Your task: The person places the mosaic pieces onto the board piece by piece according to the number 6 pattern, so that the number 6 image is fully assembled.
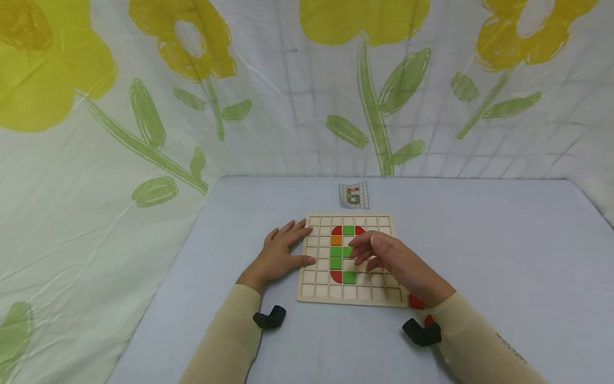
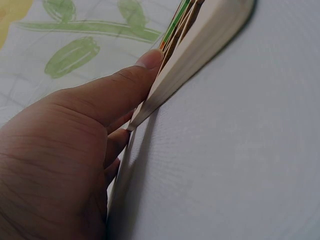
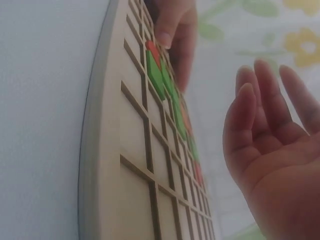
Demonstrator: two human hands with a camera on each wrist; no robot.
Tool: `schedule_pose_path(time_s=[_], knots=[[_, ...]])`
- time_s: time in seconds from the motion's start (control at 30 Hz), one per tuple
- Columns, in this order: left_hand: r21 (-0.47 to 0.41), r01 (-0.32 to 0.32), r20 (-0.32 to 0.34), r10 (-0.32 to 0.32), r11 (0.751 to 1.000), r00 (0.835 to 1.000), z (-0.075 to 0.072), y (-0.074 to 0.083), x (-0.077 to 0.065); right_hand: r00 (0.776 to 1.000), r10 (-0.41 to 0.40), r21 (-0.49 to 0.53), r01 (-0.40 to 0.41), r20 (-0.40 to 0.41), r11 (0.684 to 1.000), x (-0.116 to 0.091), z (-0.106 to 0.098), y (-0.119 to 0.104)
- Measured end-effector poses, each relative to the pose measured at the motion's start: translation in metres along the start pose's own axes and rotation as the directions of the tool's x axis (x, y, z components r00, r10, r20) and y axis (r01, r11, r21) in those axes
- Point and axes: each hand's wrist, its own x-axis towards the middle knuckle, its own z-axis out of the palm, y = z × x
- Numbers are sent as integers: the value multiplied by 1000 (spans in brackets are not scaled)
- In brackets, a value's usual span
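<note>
A wooden grid board (image 1: 312,292) lies flat on the table, with red, orange and green tiles set in several of its squares. Along its left side rests my left hand (image 1: 279,259), fingers spread and the thumb on the frame; the left wrist view shows the thumb (image 2: 151,59) on the board's edge. Over the right half of the board hovers my right hand (image 1: 395,262), fingers loosely bent. In the right wrist view this hand (image 3: 275,150) has nothing in it. An orange tile (image 1: 337,240) sits below a red rounded one (image 1: 337,230); a green tile (image 1: 349,277) is in the bottom row.
Behind the board lies a small paper card (image 1: 354,195) printed with a gridded coloured pattern. Red pieces (image 1: 416,302) lie by the board's lower right corner, partly under my right forearm. A flowered curtain (image 1: 288,106) hangs behind the table.
</note>
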Motion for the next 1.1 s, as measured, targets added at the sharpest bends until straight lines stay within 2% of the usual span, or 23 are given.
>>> schedule_pose_path(time_s=[0.3,0.53,0.83,1.1], knots=[[1,7,-1,-6,1000,1000,0,-2,-1,996,69,-37,-71,-48,997,-11,-6,-2],[-3,-8,-1,8,1000,1000,-1,-2,0,998,29,-105,-35,-56,994,-22,-18,2],[6,-14,-13,14,1000,1000,1,-3,0,992,64,-133,-78,-110,988,-46,-39,11],[7,2,-15,-1,1000,1000,2,-2,1,988,77,-185,-102,-137,977,-59,-53,24]])
